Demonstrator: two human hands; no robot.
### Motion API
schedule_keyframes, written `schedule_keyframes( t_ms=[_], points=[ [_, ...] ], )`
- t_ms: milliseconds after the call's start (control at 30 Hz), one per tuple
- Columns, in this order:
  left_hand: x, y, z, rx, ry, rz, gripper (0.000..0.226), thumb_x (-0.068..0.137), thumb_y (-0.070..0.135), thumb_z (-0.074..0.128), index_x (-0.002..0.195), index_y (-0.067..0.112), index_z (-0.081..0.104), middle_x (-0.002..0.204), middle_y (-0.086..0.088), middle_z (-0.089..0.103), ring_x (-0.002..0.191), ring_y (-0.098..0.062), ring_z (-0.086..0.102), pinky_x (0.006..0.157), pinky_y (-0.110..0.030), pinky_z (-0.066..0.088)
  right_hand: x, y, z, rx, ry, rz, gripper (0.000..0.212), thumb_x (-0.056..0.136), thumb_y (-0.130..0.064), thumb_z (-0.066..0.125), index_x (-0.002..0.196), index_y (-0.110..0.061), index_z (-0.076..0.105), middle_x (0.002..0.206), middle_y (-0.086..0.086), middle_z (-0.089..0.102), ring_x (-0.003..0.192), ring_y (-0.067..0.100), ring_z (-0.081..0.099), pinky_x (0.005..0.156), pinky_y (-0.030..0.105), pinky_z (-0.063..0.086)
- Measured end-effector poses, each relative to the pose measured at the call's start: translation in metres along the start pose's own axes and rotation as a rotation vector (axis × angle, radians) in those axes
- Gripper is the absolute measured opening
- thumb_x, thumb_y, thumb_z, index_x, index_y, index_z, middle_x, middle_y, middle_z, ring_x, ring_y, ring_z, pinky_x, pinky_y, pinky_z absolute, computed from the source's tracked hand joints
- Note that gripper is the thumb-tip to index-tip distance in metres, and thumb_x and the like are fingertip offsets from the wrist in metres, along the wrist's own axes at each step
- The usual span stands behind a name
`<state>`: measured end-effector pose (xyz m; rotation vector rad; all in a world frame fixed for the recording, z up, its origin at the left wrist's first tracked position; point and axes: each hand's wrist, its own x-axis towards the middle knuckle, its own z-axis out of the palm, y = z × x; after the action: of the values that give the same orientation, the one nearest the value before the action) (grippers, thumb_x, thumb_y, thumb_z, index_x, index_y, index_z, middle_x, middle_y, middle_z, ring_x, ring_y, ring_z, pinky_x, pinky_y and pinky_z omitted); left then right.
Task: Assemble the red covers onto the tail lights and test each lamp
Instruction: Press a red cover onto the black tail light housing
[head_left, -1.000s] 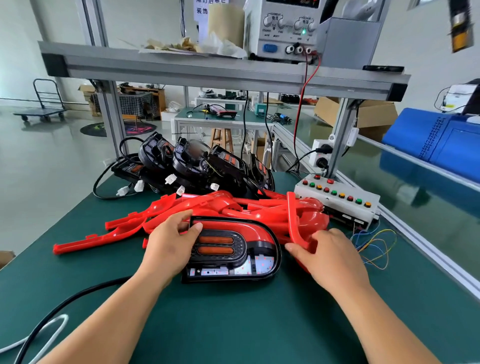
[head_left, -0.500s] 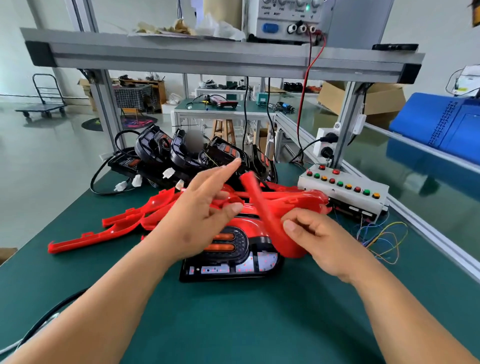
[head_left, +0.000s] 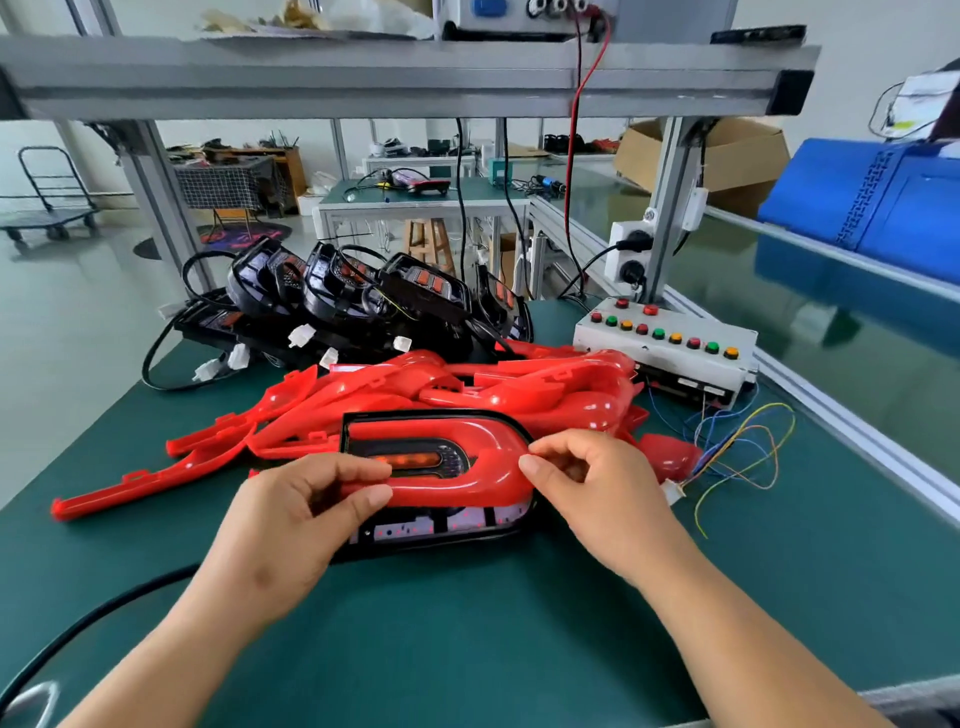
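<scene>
Both hands are seating a glossy U-shaped red cover (head_left: 441, 467) onto the black tail light (head_left: 441, 530) lying near the middle of the green counter (head_left: 467, 649), toward its front edge. The left hand (head_left: 291, 525) is pinching the cover's lower arm between thumb and fingers; the right hand (head_left: 597, 488) is gripping its rounded bend. Pressing evenly along both arms should be snapping the smooth hard plastic in without twisting it. Spare covers (head_left: 467, 389) are lying piled just behind
</scene>
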<state>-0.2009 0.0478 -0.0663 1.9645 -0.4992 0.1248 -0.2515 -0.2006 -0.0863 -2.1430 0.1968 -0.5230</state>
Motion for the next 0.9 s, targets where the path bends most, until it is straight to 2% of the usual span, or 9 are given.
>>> schedule_keyframes(
  t_ms=[100,200,267,367,433,533,633,800,900],
  points=[
    [-0.002,0.007,-0.003,0.199,-0.010,0.133,0.015,0.068,0.044,0.065,0.082,0.043,0.071,0.090,0.036,0.066,0.086,0.015,0.059,0.072,0.004,0.036,-0.002,0.002,0.000,-0.007,0.042,-0.003,0.005,0.086,-0.036,0.070,0.086,-0.031,0.072,0.079,-0.014,0.066,0.071,-0.006,0.055,0.064,0.009,0.039],
    [-0.004,0.007,-0.007,0.259,-0.031,0.192,0.015,0.070,0.042,0.064,0.084,0.045,0.069,0.088,0.026,0.069,0.088,0.012,0.058,0.074,0.003,0.035,-0.005,0.001,0.002,0.059,0.023,0.001,0.006,0.086,-0.033,0.071,0.082,-0.029,0.070,0.068,-0.018,0.062,0.064,-0.003,0.054,0.060,0.010,0.040],
    [-0.007,0.003,-0.009,0.291,-0.037,0.206,0.016,0.070,0.039,0.066,0.084,0.046,0.068,0.084,0.020,0.069,0.089,0.010,0.058,0.075,0.002,0.035,-0.007,0.001,0.005,0.081,0.002,0.000,0.005,0.086,-0.032,0.070,0.083,-0.030,0.067,0.066,-0.015,0.058,0.061,-0.001,0.051,0.059,0.012,0.040],
    [-0.013,0.000,-0.010,0.316,-0.059,0.252,0.014,0.074,0.039,0.072,0.082,0.049,0.066,0.096,0.032,0.065,0.089,0.012,0.059,0.076,0.002,0.036,-0.009,0.001,0.006,0.077,-0.006,-0.013,0.005,0.087,-0.033,0.069,0.084,-0.032,0.065,0.067,-0.014,0.056,0.061,0.000,0.050,0.061,0.013,0.041],
    [-0.015,-0.001,-0.010,0.349,-0.065,0.319,0.006,0.080,0.047,0.073,0.082,0.047,0.068,0.101,0.030,0.064,0.090,0.012,0.059,0.078,0.003,0.036,-0.010,0.001,0.007,0.095,-0.022,-0.002,0.007,0.087,-0.034,0.068,0.081,-0.031,0.065,0.067,-0.015,0.058,0.061,0.000,0.050,0.061,0.013,0.042],
    [-0.016,-0.003,-0.011,0.406,-0.063,0.370,0.024,0.079,0.053,0.055,0.089,0.038,0.072,0.091,0.023,0.064,0.088,0.009,0.058,0.078,0.002,0.036,-0.011,0.000,0.010,0.048,-0.036,0.003,0.011,0.087,-0.033,0.068,0.080,-0.029,0.061,0.068,-0.013,0.057,0.061,0.000,0.050,0.059,0.014,0.040],
    [-0.018,-0.004,-0.007,0.559,-0.051,0.427,0.039,0.084,0.054,0.049,0.088,0.027,0.076,0.085,0.022,0.062,0.083,0.002,0.053,0.077,-0.006,0.037,-0.011,0.000,0.011,-0.030,0.010,0.022,0.021,0.086,-0.040,0.069,0.079,-0.028,0.052,0.068,-0.009,0.055,0.060,0.001,0.048,0.057,0.014,0.038],
    [-0.019,-0.009,-0.005,0.533,0.005,0.430,0.046,0.089,0.057,0.043,0.091,0.023,0.075,0.088,0.017,0.061,0.086,0.001,0.051,0.083,0.000,0.032,-0.014,0.000,0.008,-0.080,0.049,0.025,0.036,0.086,-0.049,0.063,0.068,-0.020,0.051,0.052,-0.009,0.046,0.055,-0.002,0.048,0.055,0.013,0.037],
    [-0.018,-0.010,-0.008,0.492,0.026,0.419,0.048,0.091,0.059,0.041,0.091,0.024,0.074,0.090,0.020,0.060,0.086,0.003,0.052,0.083,-0.001,0.033,-0.013,0.002,0.006,-0.058,0.048,0.037,0.037,0.086,-0.050,0.061,0.068,-0.018,0.054,0.053,-0.009,0.049,0.056,0.000,0.048,0.056,0.014,0.038]
  ],
)
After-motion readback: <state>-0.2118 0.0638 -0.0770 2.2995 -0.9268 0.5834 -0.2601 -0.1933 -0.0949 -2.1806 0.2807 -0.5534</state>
